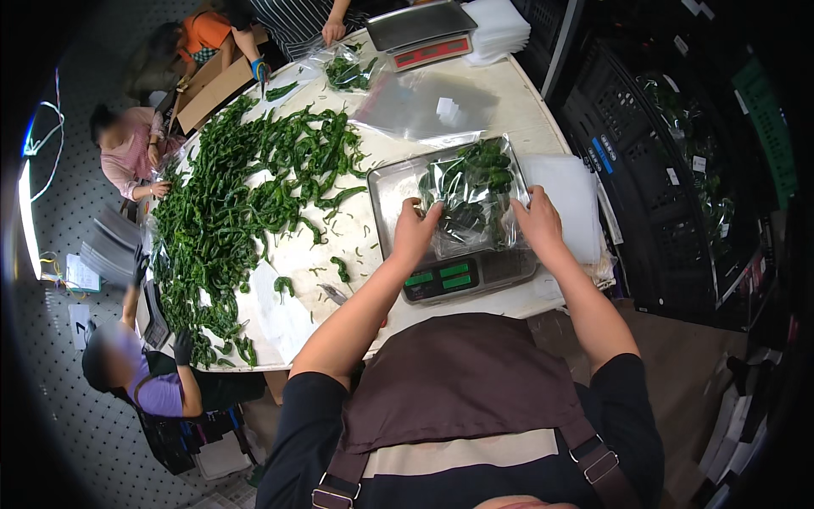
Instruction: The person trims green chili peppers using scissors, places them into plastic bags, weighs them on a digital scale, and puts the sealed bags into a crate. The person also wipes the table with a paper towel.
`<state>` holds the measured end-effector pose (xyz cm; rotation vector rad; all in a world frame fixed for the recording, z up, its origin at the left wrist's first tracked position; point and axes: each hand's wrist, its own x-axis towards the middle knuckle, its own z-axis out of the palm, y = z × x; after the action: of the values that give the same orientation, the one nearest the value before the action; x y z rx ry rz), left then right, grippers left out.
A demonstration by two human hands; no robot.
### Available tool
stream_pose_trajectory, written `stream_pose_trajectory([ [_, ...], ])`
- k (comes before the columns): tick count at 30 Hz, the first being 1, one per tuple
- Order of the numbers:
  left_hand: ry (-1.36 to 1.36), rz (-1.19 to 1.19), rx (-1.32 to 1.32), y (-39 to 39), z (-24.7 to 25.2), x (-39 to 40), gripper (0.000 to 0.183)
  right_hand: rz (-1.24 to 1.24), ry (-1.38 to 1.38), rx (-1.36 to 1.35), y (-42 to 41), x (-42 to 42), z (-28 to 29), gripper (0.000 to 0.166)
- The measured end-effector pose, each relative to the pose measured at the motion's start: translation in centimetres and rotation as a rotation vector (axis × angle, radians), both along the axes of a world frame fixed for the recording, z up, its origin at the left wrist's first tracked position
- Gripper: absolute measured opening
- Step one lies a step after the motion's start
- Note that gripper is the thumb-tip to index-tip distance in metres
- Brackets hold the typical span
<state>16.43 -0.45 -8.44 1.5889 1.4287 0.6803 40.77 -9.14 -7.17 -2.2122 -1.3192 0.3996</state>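
A clear plastic bag of green peppers (474, 191) lies on the steel pan (397, 178) of a digital weighing scale (505, 267). My left hand (416, 230) pinches the bag's left side between thumb and fingers. At the opposite side, my right hand (539, 221) grips the bag's edge in the same way. Most of the peppers sit in the far part of the bag, and the film near me is creased and shiny. Green displays on the scale's front are lit.
Left on the white table (356, 245) spreads a large heap of green peppers (216, 216). Flat clear bags (432, 105) lie beyond the scale, white sheets (563, 203) to its right. Scissors (332, 294) rest near my left forearm. Black crates (636, 165) stand right; several co-workers surround the table.
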Motion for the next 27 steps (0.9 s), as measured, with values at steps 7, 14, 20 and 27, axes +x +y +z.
stream_pose_trajectory([
  [7,-0.375,-0.046,-0.733,3.4,-1.8,1.9,0.052,-0.104,0.323,0.067,4.1,-0.4,-2.4,0.051],
  [14,-0.861,-0.030,-0.829,-1.2,-1.4,-1.1,0.044,-0.135,1.455,-0.112,-0.7,-0.9,2.0,0.033],
  [20,-0.720,-0.352,-0.732,-5.8,3.7,-0.4,0.040,-0.081,2.080,0.185,-8.2,-0.3,1.6,0.032],
  [27,-0.975,-0.446,-0.690,-6.5,10.1,1.1,0.029,-0.281,1.589,0.633,-12.7,7.6,13.7,0.035],
])
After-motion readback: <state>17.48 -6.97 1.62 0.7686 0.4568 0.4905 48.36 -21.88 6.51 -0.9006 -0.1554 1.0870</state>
